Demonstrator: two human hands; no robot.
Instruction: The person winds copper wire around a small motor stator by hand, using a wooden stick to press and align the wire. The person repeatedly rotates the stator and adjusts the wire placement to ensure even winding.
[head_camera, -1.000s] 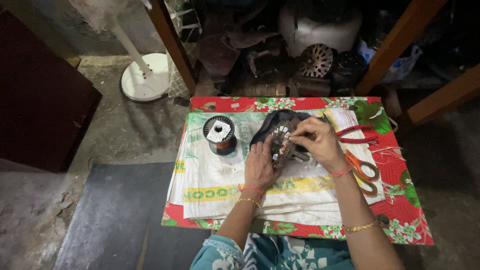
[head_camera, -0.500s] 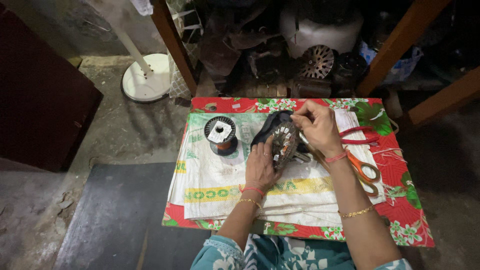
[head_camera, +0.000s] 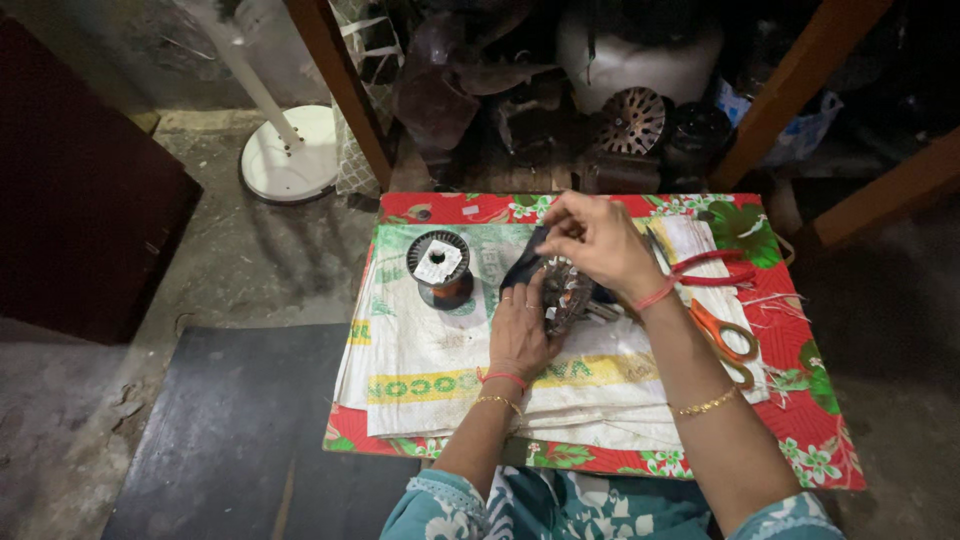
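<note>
Near edge: white woven sack (head_camera: 470, 385) overhanging red floral cloth (head_camera: 800, 440), bare room at left.
Left hand (head_camera: 520, 335): fingers curled around metal wound core (head_camera: 565, 295), mid-table, long axis near to far.
Right hand (head_camera: 595, 240): fingertips pinched above core.
Left: wire spool (head_camera: 438, 265) upright.
Right edge: orange scissors (head_camera: 725, 335).

teal patterned sleeves, red thread and gold bangles (both wrists).
</note>
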